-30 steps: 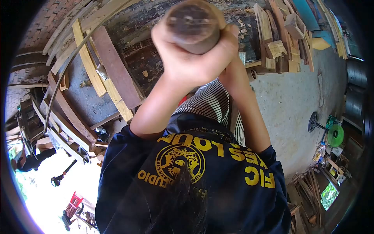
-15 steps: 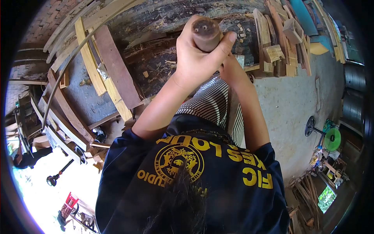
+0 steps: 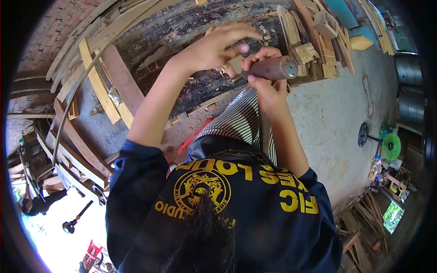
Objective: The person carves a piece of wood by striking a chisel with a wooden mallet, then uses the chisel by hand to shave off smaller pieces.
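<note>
My right hand (image 3: 268, 86) is closed around a brown, round wooden handle (image 3: 268, 69). The handle lies roughly level, its pale grey end (image 3: 290, 69) pointing right. Its other end tapers toward my left hand (image 3: 214, 49), where I cannot make out what joins it. My left hand is off the handle, just to its left, fingers apart and slightly blurred. Below both hands is a dark, rough wooden surface (image 3: 175, 98) strewn with chips and shavings.
Wooden boards (image 3: 120, 77) lie at the left beside a long curved strip (image 3: 86, 73). Stacked offcuts and blocks (image 3: 306, 53) stand at the right edge of the dark surface. Concrete floor (image 3: 334, 123) runs along the right, with a green fan (image 3: 391, 146) farther off.
My left hand has let go of the handle and moved left, its fingers opening. The handle has tipped from pointing up at the camera to lying sideways in my right hand.
</note>
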